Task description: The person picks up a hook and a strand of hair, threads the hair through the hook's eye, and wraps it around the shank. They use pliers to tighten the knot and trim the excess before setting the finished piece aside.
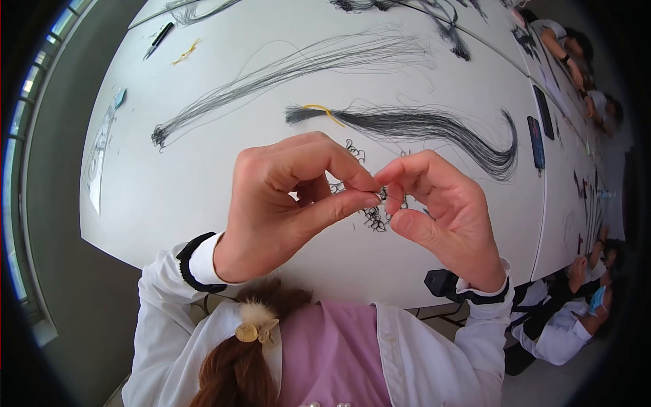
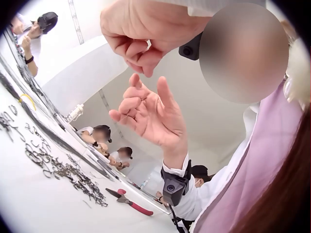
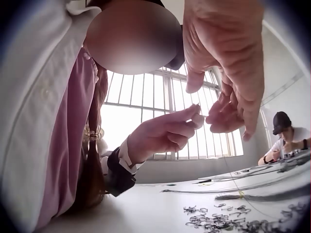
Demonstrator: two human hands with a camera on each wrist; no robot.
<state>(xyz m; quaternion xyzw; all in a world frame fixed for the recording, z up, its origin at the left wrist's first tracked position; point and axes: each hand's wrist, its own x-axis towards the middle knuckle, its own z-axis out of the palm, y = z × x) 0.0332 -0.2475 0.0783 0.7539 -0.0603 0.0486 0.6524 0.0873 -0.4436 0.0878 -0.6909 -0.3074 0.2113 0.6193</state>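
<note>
My left hand (image 1: 291, 197) pinches a small dark fish hook (image 1: 383, 195) between thumb and index finger, over the table. Close beside it is my right hand (image 1: 447, 210), its fingers bent and its thumb standing apart from them. A thin line (image 3: 234, 180) runs from near the right fingers down toward the table in the right wrist view; I cannot tell whether those fingers hold it. Below both hands lies a loose pile of dark fish hooks (image 1: 374, 218), partly hidden in the head view.
Beyond the hands lie a dark line bundle (image 1: 434, 129) with a yellow tie and another long bundle (image 1: 271, 78). Red-handled pliers (image 2: 130, 203) rest beside the hooks. A pen (image 1: 158, 39) and phone (image 1: 536, 142) are farther out. Other people sit to the right.
</note>
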